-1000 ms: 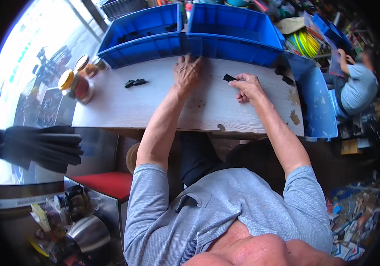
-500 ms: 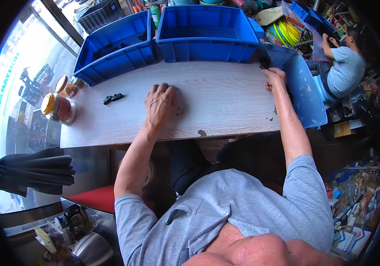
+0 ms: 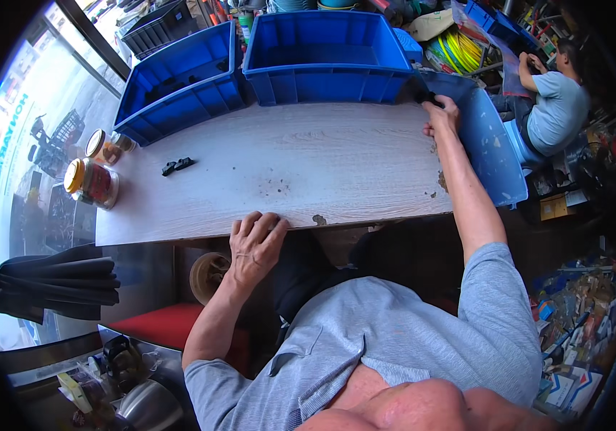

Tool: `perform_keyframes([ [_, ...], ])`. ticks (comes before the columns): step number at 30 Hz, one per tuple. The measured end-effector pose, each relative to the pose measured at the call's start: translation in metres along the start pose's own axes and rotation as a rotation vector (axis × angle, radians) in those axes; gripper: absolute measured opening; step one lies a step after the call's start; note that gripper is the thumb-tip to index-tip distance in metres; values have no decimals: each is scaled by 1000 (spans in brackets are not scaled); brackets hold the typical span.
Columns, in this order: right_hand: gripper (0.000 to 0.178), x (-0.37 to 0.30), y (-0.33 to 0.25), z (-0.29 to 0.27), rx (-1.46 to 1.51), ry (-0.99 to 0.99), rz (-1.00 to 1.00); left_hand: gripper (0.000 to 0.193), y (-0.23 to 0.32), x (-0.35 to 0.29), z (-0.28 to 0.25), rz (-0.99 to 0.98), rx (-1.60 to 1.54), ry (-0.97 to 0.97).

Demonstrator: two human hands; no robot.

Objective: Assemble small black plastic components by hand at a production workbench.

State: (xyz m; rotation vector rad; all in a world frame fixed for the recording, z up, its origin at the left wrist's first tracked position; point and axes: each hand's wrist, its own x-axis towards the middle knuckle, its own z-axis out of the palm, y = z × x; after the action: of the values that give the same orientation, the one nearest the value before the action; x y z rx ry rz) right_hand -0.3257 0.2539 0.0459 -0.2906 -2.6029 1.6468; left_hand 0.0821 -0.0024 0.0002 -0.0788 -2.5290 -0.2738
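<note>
My left hand [image 3: 256, 241] is at the front edge of the pale wooden table [image 3: 207, 201], its fingers bent and slightly apart, with nothing visible in them. On the far right, my right hand [image 3: 442, 116] is closed on a black object [image 3: 426, 98]; its kind cannot be made out against the dark corner. That hand is beside the light-blue plastic bin [image 3: 491, 136]. Two small black parts [image 3: 177, 166] lie close together on the left side of the table. Dark crumbs [image 3: 279, 188] are scattered near the middle.
A blue crate [image 3: 178, 108] with black parts inside stands at the back left, next to another blue crate [image 3: 329, 85]. Lidded jars [image 3: 92, 183] stand at the left edge. A co-worker [image 3: 556, 100] sits at the far right. Below the table is a round bucket [image 3: 207, 276].
My left hand has drawn back from mid-table to the front edge, exposing more crumbs. My right hand stays at the far right corner, still closed on the black object. The view has shifted slightly.
</note>
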Motion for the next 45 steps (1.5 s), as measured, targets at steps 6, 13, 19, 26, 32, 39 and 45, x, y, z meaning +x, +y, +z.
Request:
perform_keyframes([
  [6,62,16,1,29,-220,-152,-150,29,3,-6,2,-36,-152,135],
  [13,52,81,30,15,-114,-208,-21,16,0,-64,-2,-675,-383,322],
  [19,38,147,58,-10,-13,-43,259,24,-71,-185,12,-1205,-474,458],
  [26,31,93,64,-31,190,-160,110,44,-67,-149,-30,-1043,211,491],
  [32,34,20,47,-30,265,-285,64,44,-74,-67,-44,-753,134,478],
  [39,27,-27,46,-23,292,-411,84,43,-97,-3,-35,-539,154,398],
  [45,26,-49,43,-22,309,-417,44,50,-149,35,-14,-588,346,212],
])
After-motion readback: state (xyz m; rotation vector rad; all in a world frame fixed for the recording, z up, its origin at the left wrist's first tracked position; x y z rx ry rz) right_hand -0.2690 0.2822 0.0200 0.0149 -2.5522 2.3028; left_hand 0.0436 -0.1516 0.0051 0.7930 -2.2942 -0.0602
